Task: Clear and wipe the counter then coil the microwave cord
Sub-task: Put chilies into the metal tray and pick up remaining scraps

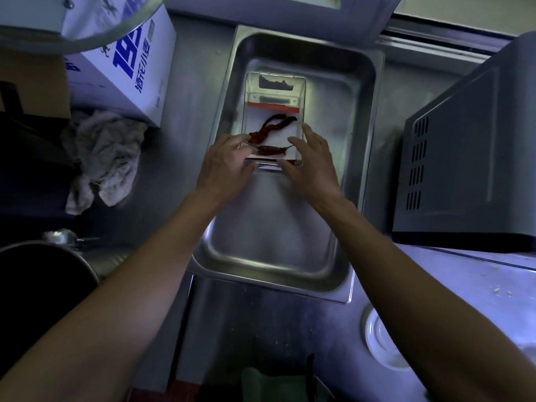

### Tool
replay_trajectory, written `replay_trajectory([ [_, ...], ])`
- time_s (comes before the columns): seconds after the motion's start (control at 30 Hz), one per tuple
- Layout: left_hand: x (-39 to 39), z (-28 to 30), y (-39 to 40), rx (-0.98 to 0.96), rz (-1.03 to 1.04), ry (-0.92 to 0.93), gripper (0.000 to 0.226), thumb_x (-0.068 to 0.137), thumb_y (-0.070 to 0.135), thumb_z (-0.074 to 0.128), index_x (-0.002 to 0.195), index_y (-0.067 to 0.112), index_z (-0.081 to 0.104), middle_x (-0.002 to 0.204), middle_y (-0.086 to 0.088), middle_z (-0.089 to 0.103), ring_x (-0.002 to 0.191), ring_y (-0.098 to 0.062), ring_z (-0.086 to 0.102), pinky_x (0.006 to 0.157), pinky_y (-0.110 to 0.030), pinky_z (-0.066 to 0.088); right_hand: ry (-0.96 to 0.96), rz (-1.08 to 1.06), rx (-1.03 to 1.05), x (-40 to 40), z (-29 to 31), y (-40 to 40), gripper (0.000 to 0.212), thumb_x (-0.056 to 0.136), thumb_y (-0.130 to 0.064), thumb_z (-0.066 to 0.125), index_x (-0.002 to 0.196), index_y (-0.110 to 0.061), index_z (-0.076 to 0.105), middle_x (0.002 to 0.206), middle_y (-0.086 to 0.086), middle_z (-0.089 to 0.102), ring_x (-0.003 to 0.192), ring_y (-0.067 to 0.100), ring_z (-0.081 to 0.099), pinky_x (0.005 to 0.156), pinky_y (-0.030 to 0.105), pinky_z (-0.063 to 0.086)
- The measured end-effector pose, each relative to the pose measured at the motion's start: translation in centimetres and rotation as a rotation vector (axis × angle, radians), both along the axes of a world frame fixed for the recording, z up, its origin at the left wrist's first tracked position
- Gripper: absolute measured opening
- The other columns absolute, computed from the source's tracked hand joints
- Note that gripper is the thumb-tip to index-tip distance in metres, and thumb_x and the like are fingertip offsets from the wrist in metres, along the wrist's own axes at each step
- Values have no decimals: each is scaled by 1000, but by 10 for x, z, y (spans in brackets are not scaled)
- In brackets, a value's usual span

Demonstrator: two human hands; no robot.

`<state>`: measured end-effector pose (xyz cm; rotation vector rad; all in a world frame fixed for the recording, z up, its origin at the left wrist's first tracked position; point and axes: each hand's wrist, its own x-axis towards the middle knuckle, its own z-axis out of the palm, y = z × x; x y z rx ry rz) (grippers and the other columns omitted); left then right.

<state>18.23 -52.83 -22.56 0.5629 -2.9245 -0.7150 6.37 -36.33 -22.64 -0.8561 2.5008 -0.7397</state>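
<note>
Both hands over steel pan [359, 117] on worktop [185, 82]. Clear box [300, 91] sat inside pan, toward far end, holding dried red chillies [271, 127] on white liner. Left hand [224, 163] at box's near-left corner, fingers [236, 139] loosely spread, tips touching rim by the chillies. Right hand [311, 162] at near-right corner, fingers [310, 132] spread and straight along box's right wall, thumb across near edge. Couldn't tell whether either hand actually gripped the box or only touched it. Microwave [470, 158] stood right of pan, just beside it, vented side facing pan; cord not seen. Crumpled grey rag [104, 155] lay on worktop left of pan, well apart from hands. White carton [121, 53] with blue print behind rag. Dark pot [43, 285] at near left, metal ladle [62, 236] just past its rim. White round lid [383, 340] on lower surface at near right.
</note>
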Motion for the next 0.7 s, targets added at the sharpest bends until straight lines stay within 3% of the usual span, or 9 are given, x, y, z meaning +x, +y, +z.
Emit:
replay_trajectory([
  [0.07, -2, 1, 0, 10, -4, 4, 32, 88, 19, 68, 118, 8, 70, 136, -10, 60, 123, -33, 51, 102, -46, 43, -67, -20, -31, 1, -1, 0, 68, 94, -36, 68, 151, -14, 38, 166, 5, 16, 151, 21, 16, 118, 43, 33],
  [0.13, -6, 2, -2, 17, -13, 20, 34, 87, 17, 69, 120, 8, 69, 136, -10, 60, 122, -35, 51, 102, -47, 44, -57, -32, -23, -1, -3, -3, 74, 94, -37, 67, 154, -13, 31, 167, 4, 14, 152, 19, 15, 122, 39, 28],
  [0.43, -34, 5, -20, 66, 21, 30, 53, 86, 7, 68, 138, 7, 55, 140, -11, 54, 129, -30, 46, 106, -47, 41, 10, -67, -50, -20, -6, -29, 84, 93, -39, 68, 157, -9, 22, 166, 7, 19, 151, 20, 18, 122, 32, 22],
  [0.57, -41, 5, -25, 58, 34, 10, 55, 86, 6, 66, 139, 11, 54, 143, -10, 52, 131, -31, 45, 106, -47, 39, 8, -59, -45, -25, -4, -36, 71, 93, -37, 69, 151, -11, 36, 166, 8, 19, 149, 23, 23, 120, 38, 29],
  [0.7, -37, 9, -21, 42, 17, -23, 47, 91, 17, 63, 137, 13, 55, 143, -7, 51, 131, -30, 44, 104, -50, 42, 6, -39, -25, -25, 5, -28, 56, 94, -30, 68, 144, -15, 48, 163, 8, 27, 145, 25, 30, 117, 39, 33],
])
